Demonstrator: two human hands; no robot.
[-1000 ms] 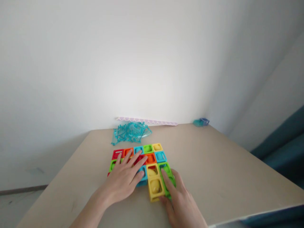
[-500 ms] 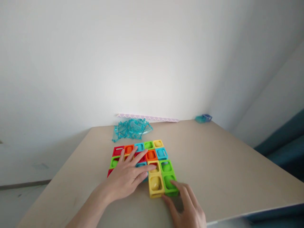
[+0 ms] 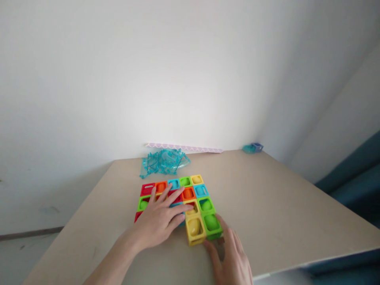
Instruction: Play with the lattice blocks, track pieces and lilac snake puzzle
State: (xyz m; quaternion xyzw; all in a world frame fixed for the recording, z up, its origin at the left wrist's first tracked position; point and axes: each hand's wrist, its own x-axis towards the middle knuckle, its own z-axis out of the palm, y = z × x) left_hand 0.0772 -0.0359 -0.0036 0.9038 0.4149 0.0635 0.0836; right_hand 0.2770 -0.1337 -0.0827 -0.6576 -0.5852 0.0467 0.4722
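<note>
A multicoloured grid of square plastic blocks point(image 3: 189, 193) sits on the beige table point(image 3: 267, 206), left hand point(image 3: 157, 223) splayed across it, right hand point(image 3: 233, 255) curved by its near green corner; whether gripping, I can't tell.

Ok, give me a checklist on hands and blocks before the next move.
1. Left hand spread over the coloured blocks: ok.
2. Right hand at the nearest green block: ok.
3. Right-hand grip firm: cannot tell.
4. Near edge straight: not ok; that green block and the nearest yellow block jut out.
5. Blocks under the left palm aligned: cannot tell, hidden.
6. Teal plastic pieces apart from the blocks: ok.
</note>
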